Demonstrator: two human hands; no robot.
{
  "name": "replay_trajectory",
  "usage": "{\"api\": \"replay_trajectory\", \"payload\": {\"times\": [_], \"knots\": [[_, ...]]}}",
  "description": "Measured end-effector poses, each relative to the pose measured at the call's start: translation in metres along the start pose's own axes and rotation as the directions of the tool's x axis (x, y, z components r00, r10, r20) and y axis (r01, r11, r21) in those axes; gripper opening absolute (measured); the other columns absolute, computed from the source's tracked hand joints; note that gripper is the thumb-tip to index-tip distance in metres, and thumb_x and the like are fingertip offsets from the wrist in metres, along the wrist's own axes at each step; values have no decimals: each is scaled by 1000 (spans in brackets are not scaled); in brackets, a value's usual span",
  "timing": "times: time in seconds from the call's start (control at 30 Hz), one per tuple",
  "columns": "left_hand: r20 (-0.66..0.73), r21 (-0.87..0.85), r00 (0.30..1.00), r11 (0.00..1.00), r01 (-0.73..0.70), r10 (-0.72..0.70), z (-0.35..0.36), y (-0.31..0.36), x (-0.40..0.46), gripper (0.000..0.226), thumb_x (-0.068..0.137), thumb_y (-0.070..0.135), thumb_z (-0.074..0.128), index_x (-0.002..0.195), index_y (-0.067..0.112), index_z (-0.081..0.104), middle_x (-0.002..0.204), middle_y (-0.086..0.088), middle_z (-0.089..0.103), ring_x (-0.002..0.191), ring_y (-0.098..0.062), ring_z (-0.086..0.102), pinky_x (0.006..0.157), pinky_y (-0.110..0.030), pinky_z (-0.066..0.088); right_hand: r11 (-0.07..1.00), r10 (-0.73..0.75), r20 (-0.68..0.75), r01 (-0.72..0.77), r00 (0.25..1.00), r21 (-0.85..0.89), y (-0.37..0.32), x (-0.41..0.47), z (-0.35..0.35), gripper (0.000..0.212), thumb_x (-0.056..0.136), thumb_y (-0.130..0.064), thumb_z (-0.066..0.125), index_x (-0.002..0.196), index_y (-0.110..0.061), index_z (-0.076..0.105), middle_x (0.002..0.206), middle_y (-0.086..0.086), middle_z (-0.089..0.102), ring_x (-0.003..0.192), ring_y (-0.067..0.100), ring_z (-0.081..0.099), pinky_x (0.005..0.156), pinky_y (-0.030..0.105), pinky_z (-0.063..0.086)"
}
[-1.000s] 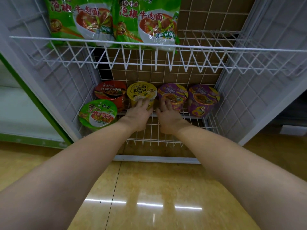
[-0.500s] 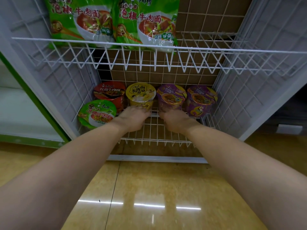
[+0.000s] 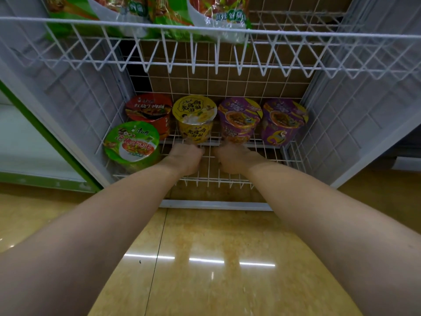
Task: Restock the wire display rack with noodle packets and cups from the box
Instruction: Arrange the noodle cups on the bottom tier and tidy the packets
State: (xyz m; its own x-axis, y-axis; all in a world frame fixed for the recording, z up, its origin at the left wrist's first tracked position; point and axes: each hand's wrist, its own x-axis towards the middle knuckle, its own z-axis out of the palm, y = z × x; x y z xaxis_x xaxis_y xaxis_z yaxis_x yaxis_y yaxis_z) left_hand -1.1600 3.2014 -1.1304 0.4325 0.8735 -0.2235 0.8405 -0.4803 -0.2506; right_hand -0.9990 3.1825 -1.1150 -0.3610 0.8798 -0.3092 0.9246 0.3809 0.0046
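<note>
Nearest the camera, a glossy tan tiled floor (image 3: 218,258) reflects three strips of light at 6 o'clock. Two bare forearms reach over it to the bottom shelf (image 3: 206,179) of the white wire rack (image 3: 319,35). The left hand (image 3: 185,159) and right hand (image 3: 232,159) lie side by side at the centre, knuckles up and fingers curled down over the shelf wires; whether each grip clasps a wire or the foot of a cup cannot be told, since the fingertips are hidden. The left hand's knuckles sit at the base of the yellow cup (image 3: 195,118), lettered 老母鸡; the right hand's sit at the base of the purple cup (image 3: 239,119), whose writing is too blurred to read. At 9 o'clock a green-lidded cup (image 3: 132,142) leans forward, marked 康师傅. Behind it stands a red cup (image 3: 149,110) reading 红烧牛肉面. At 3 o'clock a second purple cup (image 3: 283,120) stands by the side grid. At 12 o'clock, green noodle packets (image 3: 173,10) rest on the upper shelf.
</note>
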Motion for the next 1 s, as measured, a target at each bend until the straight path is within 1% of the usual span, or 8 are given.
{"api": "replay_trajectory", "payload": {"times": [0.13, 0.27, 0.43, 0.6, 0.7, 0.77, 0.87, 1.0], "knots": [[6, -39, 999, 998, 38, -38, 16, 4, 9, 34, 97, 21, 57, 131, 20, 54, 120, -11, 62, 109, -29, 62, 77, -40, 49, 999, 20, 31, -21, 999, 40, -1, 2, 9, 26, 97, -10, 53, 122, -11, 58, 120, 13, 61, 106, 28, 62, 73, 33, 44], [-27, -269, 990, 955, 125, -137, 32, 5, 11, 39, 95, 8, 55, 134, 11, 52, 143, -22, 44, 127, -38, 49, 95, -48, 50, 990, 57, -6, -56, 998, 131, -2, 5, 20, 31, 95, -10, 53, 126, -13, 60, 124, 14, 58, 112, 30, 61, 78, 31, 43], [-10, -590, 945, 765, 258, -326, 23, 21, -19, 21, 99, 16, 49, 115, 9, 60, 117, -19, 62, 104, -37, 61, 76, -40, 48, 920, 242, -43, -215, 969, 327, -28, -20, 26, 30, 92, -5, 54, 121, -9, 63, 129, 14, 54, 117, 32, 56, 85, 37, 49], [58, -543, 978, 815, 201, -203, -15, 49, -72, 36, 92, 8, 55, 128, 9, 55, 132, -15, 56, 121, -35, 53, 94, -42, 47, 872, 301, -51, -253, 952, 419, -55, -71, 4, 38, 104, -18, 40, 139, -13, 52, 144, 12, 50, 126, 31, 53, 100, 34, 44], [57, -525, 991, 840, 134, -122, -50, 61, -109, 31, 96, 15, 50, 127, 11, 56, 127, -14, 60, 115, -35, 57, 91, -41, 48, 834, 313, -47, -251, 949, 492, -69, -117, -13, 38, 98, -7, 47, 135, -11, 55, 137, 12, 52, 123, 32, 54, 99, 36, 45], [73, -512, 993, 851, 119, -95, -73, 67, -131, 28, 97, 14, 48, 123, 10, 57, 122, -16, 62, 110, -36, 60, 88, -42, 48, 773, 380, 18, -328, 925, 544, -73, -145, -28, 42, 98, -4, 45, 138, -12, 52, 141, 12, 50, 129, 32, 49, 104, 39, 41], [117, -510, 993, 857, 72, -14, -114, 80, -160, 30, 98, 14, 46, 126, 8, 55, 125, -17, 60, 114, -37, 56, 89, -42, 45, 695, 444, 101, -414, 890, 587, -76, -190, -61, 49, 98, -2, 43, 145, -14, 46, 147, 10, 46, 136, 30, 43, 108, 38, 38], [184, -513, 982, 857, 52, 50, -175, 105, -185, 32, 100, 18, 44, 130, 12, 54, 127, -13, 60, 116, -36, 57, 88, -42, 46, 661, 482, 132, -459, 866, 594, -73, -255, -108, 51, 99, -5, 47, 149, -15, 41, 150, 9, 44, 140, 27, 39, 111, 36, 35]]}}
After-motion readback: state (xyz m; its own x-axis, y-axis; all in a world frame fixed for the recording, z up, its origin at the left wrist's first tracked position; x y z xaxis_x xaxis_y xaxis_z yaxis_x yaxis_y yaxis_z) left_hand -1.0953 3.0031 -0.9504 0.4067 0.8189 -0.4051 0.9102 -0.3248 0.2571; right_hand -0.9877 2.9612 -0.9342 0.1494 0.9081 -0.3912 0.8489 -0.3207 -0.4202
